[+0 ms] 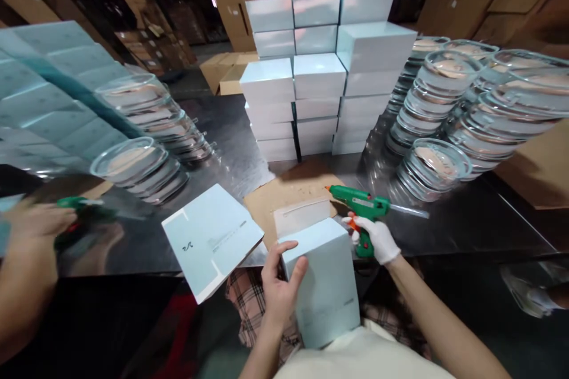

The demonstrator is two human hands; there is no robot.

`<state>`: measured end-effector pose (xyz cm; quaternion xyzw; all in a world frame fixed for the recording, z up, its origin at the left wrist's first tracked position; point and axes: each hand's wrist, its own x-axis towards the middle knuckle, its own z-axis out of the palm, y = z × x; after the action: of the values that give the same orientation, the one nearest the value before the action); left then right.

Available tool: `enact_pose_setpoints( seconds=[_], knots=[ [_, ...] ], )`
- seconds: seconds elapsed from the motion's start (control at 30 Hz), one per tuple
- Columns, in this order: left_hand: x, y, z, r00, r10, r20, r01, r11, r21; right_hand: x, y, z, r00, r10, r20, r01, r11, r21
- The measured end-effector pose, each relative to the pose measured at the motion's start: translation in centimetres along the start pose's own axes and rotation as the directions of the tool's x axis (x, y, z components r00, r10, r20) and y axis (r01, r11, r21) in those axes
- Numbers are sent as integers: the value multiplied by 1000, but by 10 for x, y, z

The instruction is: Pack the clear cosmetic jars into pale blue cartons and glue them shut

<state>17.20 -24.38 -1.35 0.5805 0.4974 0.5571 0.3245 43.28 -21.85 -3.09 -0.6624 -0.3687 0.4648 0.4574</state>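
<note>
Far left: a co-worker's hand (33, 225) is seen at the worktop (231, 154) edge, closed on a second green tool (77, 204), blurred. Behind it, leaning stacks of clear glass lids (146, 130).

Left of centre: a flattened pale-blue carton (211, 240) lies tilted, overhanging the worktop edge, just beside the left hand.

Centre: the pale-blue box (322, 284) is held upright against the lap, below the worktop edge, its top flap (302, 216) standing open. The left hand (280, 284) is curled on the box's upper left corner, thumb across the top face, fingers half closed. A cardboard sheet (284, 195) lies beyond.

Right of centre: the right hand (376, 240), in a white glove, is wrapped shut on the grip of the green glue gun (362, 207), nozzle pointing left toward the flap.

Judged step: gluing the box flap. Next would call for the nozzle on the flap, then pressing it shut.

Rear and right: a block of finished boxes (315, 71), further glass lid stacks (448, 106).
</note>
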Motion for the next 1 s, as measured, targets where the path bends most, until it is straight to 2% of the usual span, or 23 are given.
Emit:
enact_pose_setpoints(
  seconds=[0.13, 0.2, 0.27, 0.33, 0.4, 0.43, 0.5, 0.53, 0.57, 0.67, 0.7, 0.8, 0.87, 0.9, 0.93, 0.97, 1.0],
  knots=[
    [-1, -3, -3, 999, -36, -6, 36, 998, -57, 15, -21, -12, 999, 43, 0, -43, 996, -80],
    [-2, -5, -3, 998, -57, 10, 58, 995, -80, 8, -35, -20, 999, 1, -46, -6, 992, -122],
    [-3, -5, -1, 996, -73, 43, 77, 991, -112, -4, -49, -18, 997, -65, -50, 59, 991, -124],
    [-4, -6, 3, 995, -74, 66, 83, 987, -138, -12, -58, -5, 990, -99, 104, 104, 994, -42],
    [-6, -8, 8, 995, -69, 65, 79, 985, -156, -14, -61, 11, 949, -99, 300, 82, 994, 68],
    [-7, -9, 10, 996, -77, 55, 85, 982, -171, -14, -61, 17, 928, -98, 359, 61, 992, 112],
    [-8, -15, 13, 994, -109, 19, 110, 964, -241, -13, -57, 20, 911, -130, 392, 75, 986, 152],
    [-8, -18, 14, 992, -126, 1, 121, 947, -297, -13, -54, 18, 889, -186, 419, 129, 979, 160],
    [-7, -21, 14, 991, -136, -13, 122, 926, -357, -13, -53, 13, 839, -260, 477, 201, 964, 172],
    [-2, -29, 12, 996, -82, -36, 58, 896, -441, -19, -55, -3, 612, -426, 666, 443, 883, 156],
    [0, -31, 10, 999, -41, -29, 25, 907, -420, -21, -57, -6, 564, -438, 700, 514, 849, 117],
    [4, -31, 7, 998, 51, 34, -38, 951, -308, -23, -67, -7, 519, -420, 745, 655, 755, -31],
    [4, -29, 5, 997, 40, 73, -18, 962, -273, -22, -70, -4, 480, -410, 775, 683, 730, -37],
    [4, -28, 4, 997, 20, 76, 1, 964, -266, -21, -69, -3, 470, -409, 782, 678, 734, -24],
    [4, -28, 2, 998, 2, 62, 14, 965, -261, -21, -67, -3, 487, -411, 771, 659, 752, -15],
    [4, -28, -1, 999, -9, 30, 17, 967, -256, -22, -62, -3, 537, -416, 734, 621, 784, -10],
    [5, -29, -4, 1000, -15, -18, 10, 967, -253, -24, -55, -4, 619, -418, 665, 565, 825, -7]
  ],
)
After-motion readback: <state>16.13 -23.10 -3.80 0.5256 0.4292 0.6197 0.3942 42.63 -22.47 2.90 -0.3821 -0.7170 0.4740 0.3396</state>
